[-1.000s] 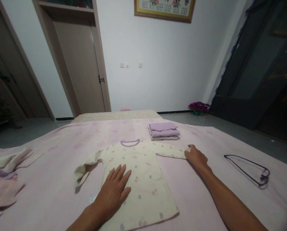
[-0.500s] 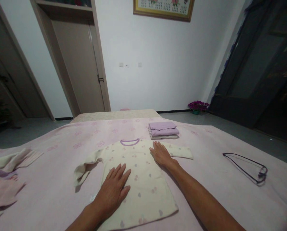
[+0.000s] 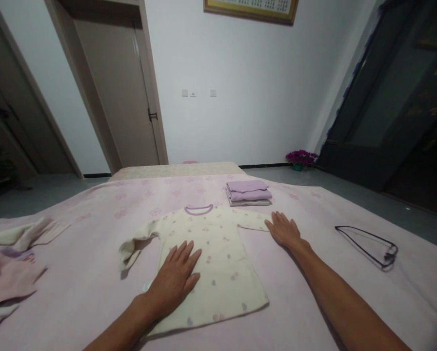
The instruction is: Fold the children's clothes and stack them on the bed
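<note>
A cream long-sleeved child's shirt (image 3: 218, 263) with small heart prints and a purple neckline lies spread on a pink bedsheet (image 3: 94, 273). My left hand (image 3: 176, 278) rests flat on the left side of its body, fingers spread. At the far end of the right sleeve, my right hand (image 3: 283, 229) lies palm down over the cuff, fingers stretched out. The left sleeve (image 3: 138, 243) is bent and rumpled, angled down toward the left. Neither hand grips the cloth.
Folded purple and white clothes (image 3: 248, 192) are stacked beyond the shirt. Loose pink and white garments (image 3: 13, 273) lie at the left edge. A black wire-like loop (image 3: 368, 243) lies on the right. Beyond the bed are a door (image 3: 112, 92) and purple flowers (image 3: 301, 158).
My right hand has slid right from the shirt's shoulder along the sleeve to its cuff. My left hand stays on the shirt's body. The view has tilted down slightly.
</note>
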The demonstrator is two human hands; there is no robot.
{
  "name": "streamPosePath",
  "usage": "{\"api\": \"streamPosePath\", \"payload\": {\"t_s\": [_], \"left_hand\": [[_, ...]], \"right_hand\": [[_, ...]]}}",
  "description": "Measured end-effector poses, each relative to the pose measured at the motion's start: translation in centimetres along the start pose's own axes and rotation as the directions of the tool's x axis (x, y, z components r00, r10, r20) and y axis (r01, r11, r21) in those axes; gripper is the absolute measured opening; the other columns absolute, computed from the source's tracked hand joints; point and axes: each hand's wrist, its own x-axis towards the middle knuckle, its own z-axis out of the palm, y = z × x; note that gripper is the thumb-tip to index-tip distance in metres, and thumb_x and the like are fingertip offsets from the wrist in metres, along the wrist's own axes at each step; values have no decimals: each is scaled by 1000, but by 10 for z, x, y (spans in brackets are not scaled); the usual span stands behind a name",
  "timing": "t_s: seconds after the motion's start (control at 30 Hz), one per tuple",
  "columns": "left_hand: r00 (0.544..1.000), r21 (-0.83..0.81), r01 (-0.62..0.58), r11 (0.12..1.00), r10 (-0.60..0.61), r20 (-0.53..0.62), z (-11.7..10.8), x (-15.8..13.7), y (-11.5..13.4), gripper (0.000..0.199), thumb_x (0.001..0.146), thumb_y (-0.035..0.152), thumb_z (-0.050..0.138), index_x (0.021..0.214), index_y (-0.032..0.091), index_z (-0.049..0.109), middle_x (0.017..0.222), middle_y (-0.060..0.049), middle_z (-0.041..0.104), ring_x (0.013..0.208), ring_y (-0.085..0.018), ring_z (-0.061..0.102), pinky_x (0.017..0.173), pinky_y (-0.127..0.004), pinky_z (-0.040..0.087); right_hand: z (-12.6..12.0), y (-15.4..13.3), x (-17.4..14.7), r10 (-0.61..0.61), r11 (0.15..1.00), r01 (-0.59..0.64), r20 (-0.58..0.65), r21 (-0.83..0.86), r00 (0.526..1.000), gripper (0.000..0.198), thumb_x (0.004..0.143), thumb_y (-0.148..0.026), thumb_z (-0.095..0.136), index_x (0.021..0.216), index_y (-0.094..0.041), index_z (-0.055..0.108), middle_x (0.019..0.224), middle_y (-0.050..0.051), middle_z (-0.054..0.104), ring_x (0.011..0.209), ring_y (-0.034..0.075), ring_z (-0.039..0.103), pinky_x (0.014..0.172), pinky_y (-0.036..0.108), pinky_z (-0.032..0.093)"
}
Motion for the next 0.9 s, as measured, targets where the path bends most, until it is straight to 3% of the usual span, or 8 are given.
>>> {"api": "streamPosePath", "payload": {"t_s": [0.13, 0.27, 0.37, 0.43, 0.5, 0.73, 0.83, 0.9], "left_hand": [[996, -28, -53, 998, 55, 73, -7, -9, 6, 60, 100, 49, 40, 156, 29, 30, 165, -10, 19, 152, -30, 15, 121, -54, 19], [979, -70, -140, 988, 149, 142, -16, -19, 13, 64, 101, 53, 37, 159, 30, 20, 166, -10, 14, 153, -30, 9, 121, -55, 16], [972, -73, -174, 982, 184, 145, -18, -23, 13, 65, 101, 53, 38, 159, 30, 20, 166, -11, 14, 153, -31, 11, 121, -56, 16], [972, -71, -197, 978, 204, 118, -18, -26, 10, 64, 101, 51, 40, 159, 30, 21, 166, -10, 16, 152, -31, 14, 121, -55, 16], [973, -64, -208, 976, 213, 85, -17, -30, 7, 63, 101, 47, 42, 158, 31, 22, 165, -9, 19, 152, -30, 17, 121, -55, 17], [979, -75, -196, 978, 199, 42, -20, -57, -11, 60, 101, 51, 39, 157, 31, 26, 164, -10, 23, 151, -32, 20, 119, -55, 20], [960, -149, -279, 948, 273, -63, -30, -69, -6, 63, 96, 58, 50, 151, 28, 39, 158, -13, 36, 145, -34, 31, 118, -57, 22], [936, -207, -349, 914, 328, -130, -38, -74, 4, 55, 90, 54, 61, 137, 26, 54, 145, -13, 51, 133, -32, 45, 114, -55, 30]], "right_hand": [[-27, -37, -10, 61, 997, -62, -30, -41, 998, 67, 100, -43, 30, 152, -1, 33, 162, 21, 24, 151, 33, 15, 120, 54, 6], [-45, -120, -55, -216, 972, 218, -34, 83, 976, 69, 100, -44, 30, 154, 0, 27, 163, 20, 21, 151, 32, 14, 121, 47, 8], [-37, -174, -105, -504, 845, 499, -27, 192, 863, 70, 101, -48, 26, 156, -5, 25, 164, 15, 19, 152, 28, 12, 122, 44, 9], [-25, -191, -130, -632, 751, 621, -27, 226, 774, 70, 102, -52, 22, 156, -8, 27, 164, 14, 21, 152, 28, 12, 122, 45, 9], [-15, -191, -141, -672, 717, 664, -43, 213, 739, 69, 102, -53, 21, 156, -10, 28, 164, 12, 20, 152, 27, 12, 122, 46, 8], [-6, -144, -113, -588, 798, 591, -59, 115, 806, 67, 101, -51, 26, 156, -13, 29, 164, 11, 21, 152, 26, 16, 122, 46, 11], [-5, -136, -112, -576, 807, 581, -75, 110, 814, 64, 102, -49, 28, 155, -13, 33, 163, 12, 26, 151, 25, 20, 122, 46, 14], [-6, -136, -114, -570, 808, 578, -98, 115, 816, 61, 102, -46, 30, 153, -13, 37, 161, 12, 29, 150, 25, 23, 122, 46, 15]]}}
